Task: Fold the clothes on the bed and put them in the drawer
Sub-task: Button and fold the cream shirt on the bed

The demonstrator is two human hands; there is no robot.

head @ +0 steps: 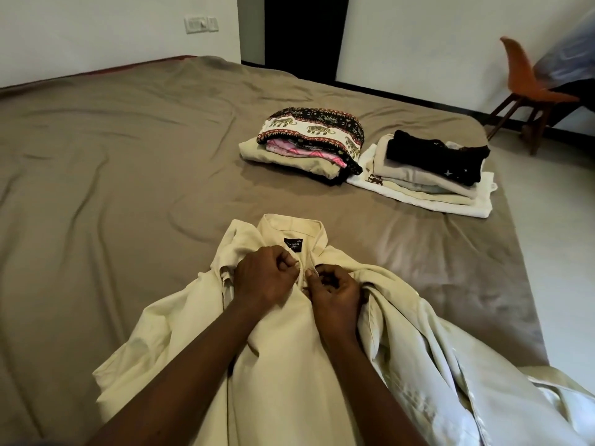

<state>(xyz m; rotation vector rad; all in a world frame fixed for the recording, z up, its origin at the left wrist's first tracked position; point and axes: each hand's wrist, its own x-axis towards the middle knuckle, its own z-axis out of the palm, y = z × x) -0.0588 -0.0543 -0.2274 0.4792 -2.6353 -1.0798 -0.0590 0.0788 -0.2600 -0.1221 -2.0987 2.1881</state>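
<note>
Soft cream shirt (273, 365) lying crumpled and collar-up, wrinkled taupe bed (112, 156) under it, small dark label inside the collar. Left hand (262, 278) and right hand (335, 291) both curled on the shirt just below that collar, fingertips pinching the button strip from either side. Beyond the shirt, two squared-off folded stacks: elephant-print pile (309, 140) and black-topped pile (431, 165)
</note>
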